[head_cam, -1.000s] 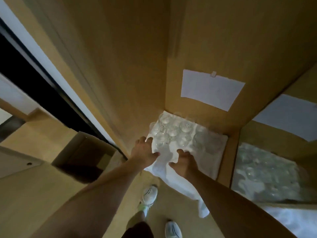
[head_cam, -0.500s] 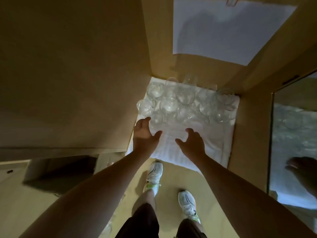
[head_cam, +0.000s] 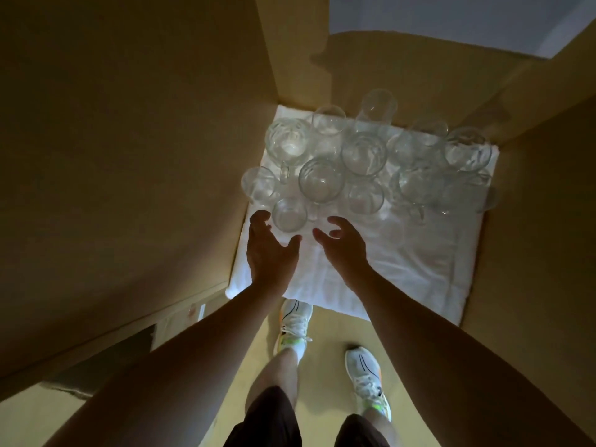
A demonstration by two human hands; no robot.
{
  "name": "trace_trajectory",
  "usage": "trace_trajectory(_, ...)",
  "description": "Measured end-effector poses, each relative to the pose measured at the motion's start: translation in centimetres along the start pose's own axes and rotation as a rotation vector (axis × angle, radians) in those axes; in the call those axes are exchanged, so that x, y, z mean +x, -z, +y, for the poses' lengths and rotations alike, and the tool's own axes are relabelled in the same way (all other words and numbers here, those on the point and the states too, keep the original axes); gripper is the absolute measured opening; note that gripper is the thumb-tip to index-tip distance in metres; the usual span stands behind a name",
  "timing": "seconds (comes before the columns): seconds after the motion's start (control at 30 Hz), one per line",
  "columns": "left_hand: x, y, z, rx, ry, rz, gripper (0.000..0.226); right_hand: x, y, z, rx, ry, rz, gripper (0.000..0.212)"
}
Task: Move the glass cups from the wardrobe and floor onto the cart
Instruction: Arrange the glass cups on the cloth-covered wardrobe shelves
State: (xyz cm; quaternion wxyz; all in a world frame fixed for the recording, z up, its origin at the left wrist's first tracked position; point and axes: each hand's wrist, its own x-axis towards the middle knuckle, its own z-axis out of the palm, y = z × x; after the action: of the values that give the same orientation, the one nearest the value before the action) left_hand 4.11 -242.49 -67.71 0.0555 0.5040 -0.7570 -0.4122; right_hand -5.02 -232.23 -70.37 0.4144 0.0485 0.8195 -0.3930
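From the head view, a cluster of clear, round glass cups point(head_cam: 354, 162) stands upright on a white folded cloth point(head_cam: 387, 262) on the floor of a tan wooden wardrobe point(head_cam: 129, 156). The left hand point(head_cam: 269, 250) and right hand point(head_cam: 342, 250) reach in with fingers spread, holding nothing, on either side of the nearest small clear glass cup point(head_cam: 289, 214).

Dim tan wooden panels point(head_cam: 129, 156) above yellowish floor point(head_cam: 325, 359).
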Motion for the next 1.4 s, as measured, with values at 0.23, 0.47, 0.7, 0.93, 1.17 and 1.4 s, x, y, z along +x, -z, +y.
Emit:
trace_trajectory(0.23, 2.0, -1.2, -1.0, -0.013, -0.030, -0.017, 0.086, 3.4, -2.3, -1.5, 0.532, -0.222, -0.142, 0.029)
trace_trajectory(0.47, 2.5, -1.5, -1.3, -0.006, -0.091, 0.004, 0.088, 4.3, -2.5, -1.4, 0.466, -0.181, -0.108, 0.009)
trace_trajectory(0.7, 1.3, -0.2, -2.3, 0.001, -0.085, 0.015, 0.083, 3.0, -2.2, -0.6, 0.340, -0.164, -0.097, 0.005)
trace_trajectory(0.93, 0.0, 1.2, -3.7, 0.042, -0.057, 0.037, 0.077, 0.5, -2.3, 1.2, 0.172, -0.139, -0.089, 0.017)
trace_trajectory(1.17, -2.5, 2.5, -3.8, 0.065, -0.050, 0.066, 0.076, -2.2, -1.1, 2.7, 0.130, -0.150, -0.061, 0.029)
trace_trajectory(1.4, -5.8, 4.9, -1.4, 0.015, -0.016, 0.085, 0.069, -6.2, 1.5, 3.0, 0.011, -0.178, -0.056, 0.028)
